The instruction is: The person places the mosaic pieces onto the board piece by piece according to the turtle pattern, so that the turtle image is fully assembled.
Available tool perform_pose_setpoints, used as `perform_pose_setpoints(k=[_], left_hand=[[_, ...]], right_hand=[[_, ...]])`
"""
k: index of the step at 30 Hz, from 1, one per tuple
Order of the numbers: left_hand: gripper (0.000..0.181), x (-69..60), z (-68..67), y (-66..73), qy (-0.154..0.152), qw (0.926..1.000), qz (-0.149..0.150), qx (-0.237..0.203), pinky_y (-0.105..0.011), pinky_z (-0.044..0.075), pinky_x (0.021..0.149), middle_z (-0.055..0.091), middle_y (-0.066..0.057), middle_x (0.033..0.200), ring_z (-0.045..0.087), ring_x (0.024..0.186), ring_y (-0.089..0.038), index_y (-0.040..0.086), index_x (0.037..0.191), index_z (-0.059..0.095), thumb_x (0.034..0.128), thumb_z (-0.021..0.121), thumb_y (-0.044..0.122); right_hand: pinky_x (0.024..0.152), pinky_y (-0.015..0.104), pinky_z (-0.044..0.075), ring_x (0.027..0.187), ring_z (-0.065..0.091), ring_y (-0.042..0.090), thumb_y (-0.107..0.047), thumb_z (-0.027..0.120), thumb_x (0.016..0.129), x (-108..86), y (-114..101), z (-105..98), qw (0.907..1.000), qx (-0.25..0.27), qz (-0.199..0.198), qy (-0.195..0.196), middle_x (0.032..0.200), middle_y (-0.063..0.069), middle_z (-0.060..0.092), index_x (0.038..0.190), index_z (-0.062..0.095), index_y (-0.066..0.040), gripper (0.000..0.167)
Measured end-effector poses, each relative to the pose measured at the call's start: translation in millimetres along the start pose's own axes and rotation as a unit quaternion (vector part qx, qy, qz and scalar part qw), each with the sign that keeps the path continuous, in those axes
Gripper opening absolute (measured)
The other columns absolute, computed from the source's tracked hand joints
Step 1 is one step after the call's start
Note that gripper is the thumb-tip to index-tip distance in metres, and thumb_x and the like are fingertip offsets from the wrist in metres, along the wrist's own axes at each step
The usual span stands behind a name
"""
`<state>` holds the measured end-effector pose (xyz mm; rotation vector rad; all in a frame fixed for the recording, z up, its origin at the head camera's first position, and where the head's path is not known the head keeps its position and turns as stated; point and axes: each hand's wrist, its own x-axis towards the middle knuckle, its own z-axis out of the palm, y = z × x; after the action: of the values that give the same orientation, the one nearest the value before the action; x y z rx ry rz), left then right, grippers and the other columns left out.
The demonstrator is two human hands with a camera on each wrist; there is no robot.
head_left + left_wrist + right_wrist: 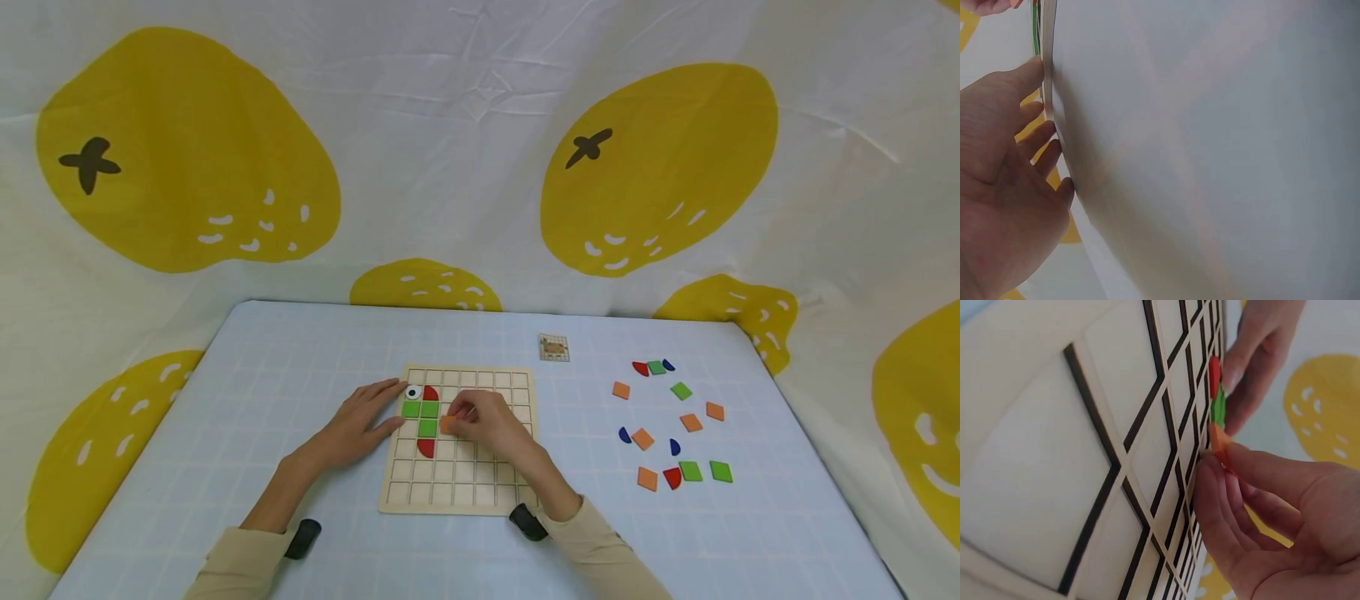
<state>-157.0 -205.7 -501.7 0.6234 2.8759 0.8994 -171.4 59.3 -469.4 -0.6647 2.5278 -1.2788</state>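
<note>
A wooden grid board point(465, 497) lies on the table. On its upper left sit a white eye tile point(413, 392), a red quarter-circle tile point(430, 393), several green square tiles point(427, 427) and a second red quarter-circle tile point(426, 448). Between thumb and fingers my right hand point(491, 423) pinches an orange square tile point(447, 424) at the board, just right of the green ones; the right wrist view shows the orange tile point(1219, 444) tilted. My left hand point(354, 427) touches the board's left edge with its fingers extended, as the left wrist view also shows.
Loose orange, green, red and blue tiles point(691, 422) are scattered on the right of the table. A small pattern card point(554, 347) lies behind the board's right corner. A white curtain with yellow fruit prints point(450, 167) hangs behind the table.
</note>
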Motion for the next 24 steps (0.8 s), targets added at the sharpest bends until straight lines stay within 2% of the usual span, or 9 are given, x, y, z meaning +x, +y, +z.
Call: perform_pose_setpoints(k=[10,18,24], left_hand=[[0.062,0.3,1.2,0.6,-0.003,1.0000,-0.005,-0.003,-0.064,0.031,0.116,0.039,-0.018,0.160,0.035,0.145,-0.041,0.009,0.157,0.042,0.1030,0.066,0.027],[0.062,-0.3,1.0,1.6,-0.004,1.0000,-0.007,-0.004,-0.064,0.032,0.116,0.039,-0.017,0.161,0.035,0.146,-0.041,0.009,0.158,0.041,0.1032,0.065,0.027],[0.061,-1.3,-0.5,2.6,0.006,1.0000,0.003,-0.005,-0.065,0.032,0.114,0.040,-0.020,0.159,0.036,0.144,-0.042,0.007,0.157,0.042,0.1032,0.065,0.025]], right_hand=[[0.066,0.022,0.049,0.072,0.055,0.010,-0.002,0.075,0.093,-0.5,-1.3,7.0,0.9999,-0.010,0.010,-0.003,0.080,0.001,0.064,0.092,0.072,-0.002,0.004],[0.072,0.029,0.054,0.082,0.063,0.016,-0.003,0.074,0.093,-2.9,-7.7,6.7,0.9994,-0.026,0.024,-0.002,0.093,0.006,0.065,0.092,0.073,0.000,0.003],[0.072,0.028,0.053,0.080,0.061,0.016,0.000,0.074,0.093,-1.8,-7.6,6.7,0.9995,-0.026,0.015,-0.001,0.093,0.007,0.066,0.096,0.072,0.001,0.003]])
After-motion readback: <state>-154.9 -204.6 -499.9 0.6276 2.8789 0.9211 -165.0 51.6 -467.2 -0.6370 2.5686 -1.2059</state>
